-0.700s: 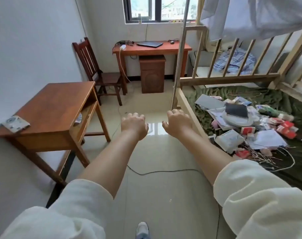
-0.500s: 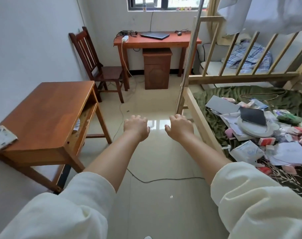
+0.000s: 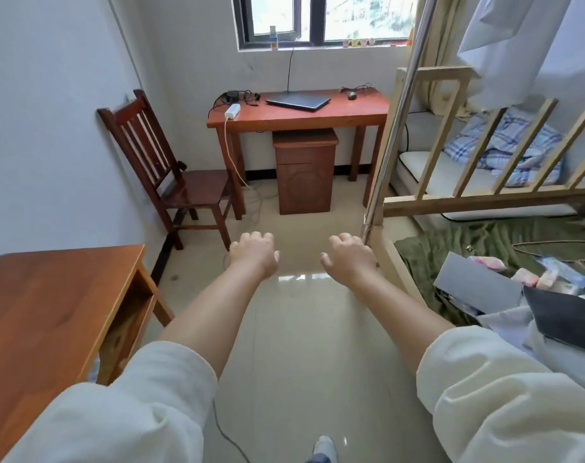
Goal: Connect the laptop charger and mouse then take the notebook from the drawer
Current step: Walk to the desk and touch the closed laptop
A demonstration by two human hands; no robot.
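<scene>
A: Hands first. The left hand (image 3: 255, 253) and the right hand (image 3: 349, 259) are both stretched out in front at chest height, palms down, fingers loosely curled and holding nothing. I'd guess they're held up like that just to stay in view while walking; nothing is within reach.

B: What hems them in?

A: On the left, the corner of a wooden side table (image 3: 50, 305) juts toward the walkway. On the right, the pale wooden bed rail (image 3: 393, 262) runs along just beside the right hand, with a steel pole (image 3: 396, 128) rising from its corner. Between them the tiled floor (image 3: 301, 345) is a bare lane, except for a thin cable (image 3: 224, 432) trailing near the foot, which could catch a step.

B: And the task things?

A: All well ahead, under the window. The closed laptop (image 3: 297, 102) lies flat on the red desk (image 3: 317, 120). The charger (image 3: 233, 95) is bundled at the desk's left rear corner by a white power strip (image 3: 232, 110); the mouse (image 3: 351, 94) sits at the right rear. The cabinet (image 3: 304, 170) under the desk probably has the drawer; no notebook shows. A chair (image 3: 170, 175) stands left of the desk, leaving the front open.
</scene>
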